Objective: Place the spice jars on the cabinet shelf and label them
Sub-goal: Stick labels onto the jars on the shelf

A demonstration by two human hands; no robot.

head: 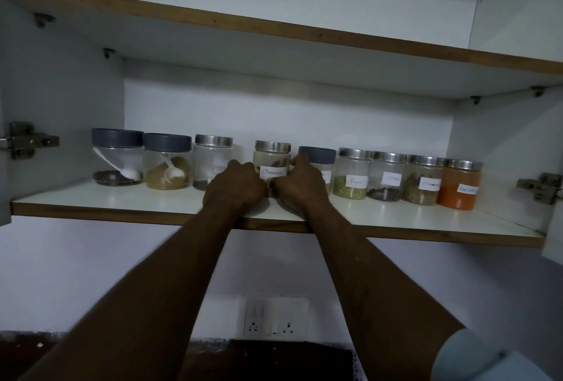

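Observation:
A row of clear spice jars stands on the white cabinet shelf (128, 201). In the middle is a steel-lidded jar (272, 155) with a white label reading Cinnamon (273, 172). My left hand (236, 187) and my right hand (300, 184) press against its front from either side, fingers on the label's edges. To the right stand a grey-lidded jar (318, 156), a fennel jar (352, 175), a cloves jar (387, 178), another cinnamon jar (423, 181) and an orange red chilli jar (458, 185), all labelled. Three jars at the left carry no label: two grey-lidded ones (117, 156) (167, 166) with white spoons, and a steel-lidded one (211, 161).
An upper shelf (274, 27) hangs above the jars. Door hinges sit at the left side (23, 140) and right side (540, 187) of the cabinet. Below on the wall is a switch and socket panel (275, 316). Bare shelf surface lies in front of the jars.

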